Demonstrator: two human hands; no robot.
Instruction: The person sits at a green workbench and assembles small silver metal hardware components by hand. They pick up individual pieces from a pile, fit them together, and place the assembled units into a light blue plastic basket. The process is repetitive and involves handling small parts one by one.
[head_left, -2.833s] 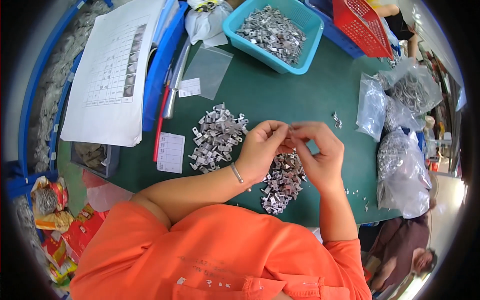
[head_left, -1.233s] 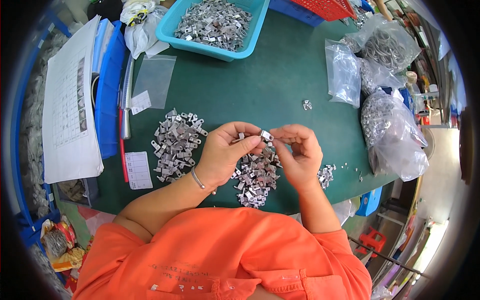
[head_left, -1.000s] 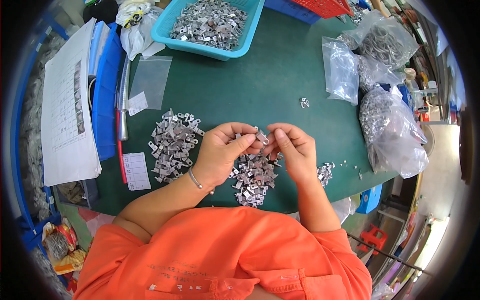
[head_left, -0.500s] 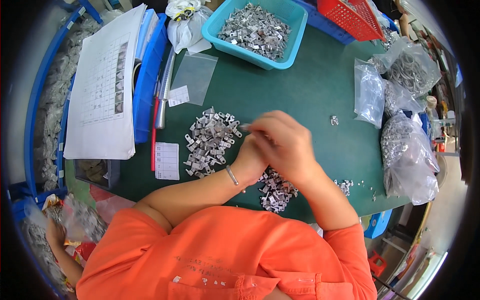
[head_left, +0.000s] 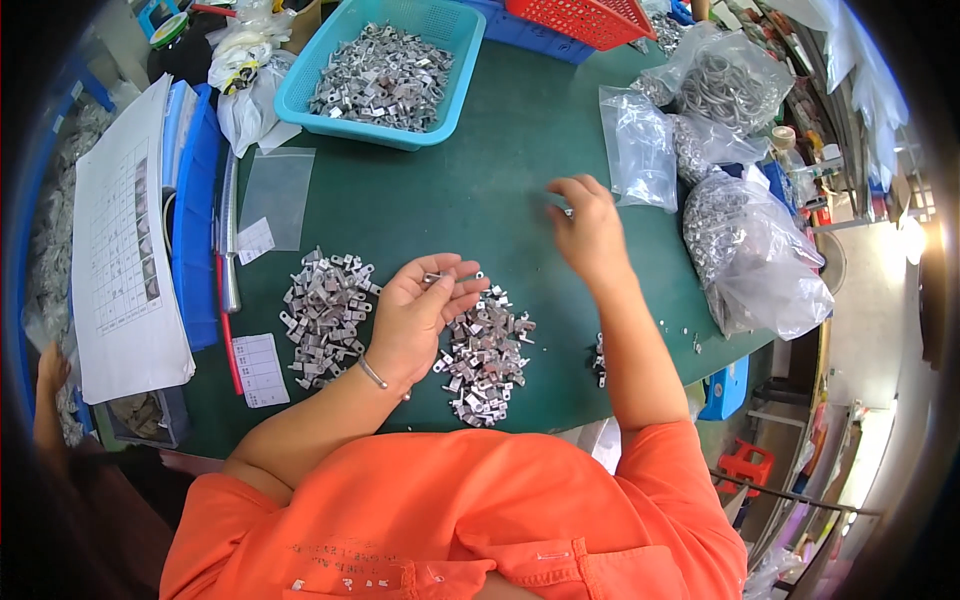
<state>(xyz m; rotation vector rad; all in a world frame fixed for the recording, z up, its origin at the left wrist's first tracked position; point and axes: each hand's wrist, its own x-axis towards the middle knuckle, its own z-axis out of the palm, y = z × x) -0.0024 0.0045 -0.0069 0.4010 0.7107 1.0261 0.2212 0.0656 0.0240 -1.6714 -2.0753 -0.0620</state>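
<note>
Metal brackets point(head_left: 487, 368) sit by our tabletop's point(head_left: 520, 150) near edge, likely for reach; half-curled left hand point(head_left: 414, 312) pinches one; half-open right hand's point(head_left: 592, 236) hold unclear.

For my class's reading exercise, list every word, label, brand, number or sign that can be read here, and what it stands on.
Nothing here reads clearly enough to quote.
Large white sheet: table print, too small.
White slip near the left metal pile: gridded print, too small.
Small white label above that slip: too small.
Orange shirt: print too blurred.
</note>
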